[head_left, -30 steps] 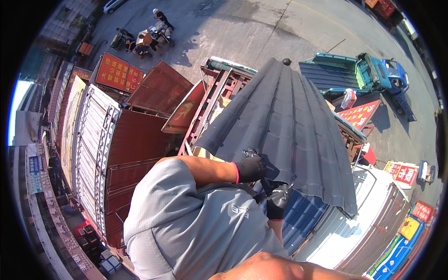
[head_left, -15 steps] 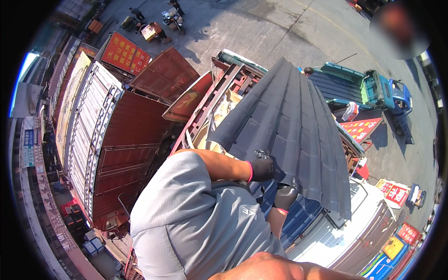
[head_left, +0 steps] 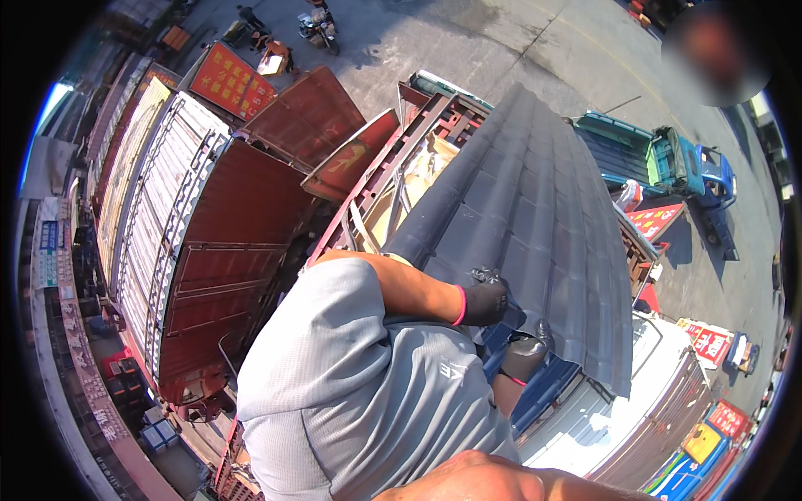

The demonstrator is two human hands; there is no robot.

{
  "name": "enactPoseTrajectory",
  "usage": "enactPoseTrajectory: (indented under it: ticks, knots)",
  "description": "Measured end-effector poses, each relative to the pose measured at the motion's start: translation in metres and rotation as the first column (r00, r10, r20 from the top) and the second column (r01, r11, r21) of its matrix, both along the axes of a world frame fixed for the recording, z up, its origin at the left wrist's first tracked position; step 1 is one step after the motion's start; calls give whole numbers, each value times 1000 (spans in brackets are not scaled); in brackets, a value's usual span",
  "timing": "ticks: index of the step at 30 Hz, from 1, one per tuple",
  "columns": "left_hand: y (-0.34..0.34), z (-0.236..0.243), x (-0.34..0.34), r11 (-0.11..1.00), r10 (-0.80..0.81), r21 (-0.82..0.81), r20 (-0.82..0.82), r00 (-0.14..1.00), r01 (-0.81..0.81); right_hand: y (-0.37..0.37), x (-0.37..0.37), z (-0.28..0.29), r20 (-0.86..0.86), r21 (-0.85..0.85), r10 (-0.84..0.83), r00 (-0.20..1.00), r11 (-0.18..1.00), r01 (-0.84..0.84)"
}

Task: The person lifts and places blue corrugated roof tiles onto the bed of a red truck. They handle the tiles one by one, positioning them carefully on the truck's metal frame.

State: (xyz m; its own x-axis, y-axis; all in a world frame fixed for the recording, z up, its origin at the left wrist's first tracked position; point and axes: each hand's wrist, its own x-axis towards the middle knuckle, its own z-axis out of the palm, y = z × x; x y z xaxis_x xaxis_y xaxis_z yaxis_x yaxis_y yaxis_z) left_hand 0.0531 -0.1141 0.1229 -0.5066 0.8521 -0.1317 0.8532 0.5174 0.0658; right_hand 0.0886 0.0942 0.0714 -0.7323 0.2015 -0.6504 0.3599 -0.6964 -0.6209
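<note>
My left hand (head_left: 486,301), in a dark glove with a pink cuff, is closed on the near edge of a long, dark grey ribbed roofing sheet (head_left: 535,209). Just below it and to the right, my right hand (head_left: 526,355), gloved the same way, also grips that edge. The sheet stretches away from me, high over a red metal frame (head_left: 363,209) with pale boards (head_left: 430,159) in it. Beneath the near edge, blue ribbed sheeting (head_left: 535,405) shows. Part of my left fingers is hidden by the glove's dark folds and the sheet.
Dark red truck bodies (head_left: 221,242) with raised panels (head_left: 309,117) stand at left. A blue truck (head_left: 714,175) is parked at right on the paved yard (head_left: 501,42). A white roof (head_left: 610,426) lies at lower right. People (head_left: 276,58) are beside a motorbike (head_left: 317,29) beyond.
My hands have moved right and slightly up in the view along with the sheet edge, whose far end sits higher. The surroundings have shifted as my head moved.
</note>
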Motion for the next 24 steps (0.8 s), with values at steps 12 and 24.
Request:
enactPoseTrajectory:
  ticks: [12,24]
  knots:
    - [-192,-16,-5,191,766,-132,640,64,-973,49,118,16,101,-21,-72,992,997,74]
    - [-177,-172,18,-149,-406,-333,879,-249,-931,83,113,6,135,38,-48,990,998,43]
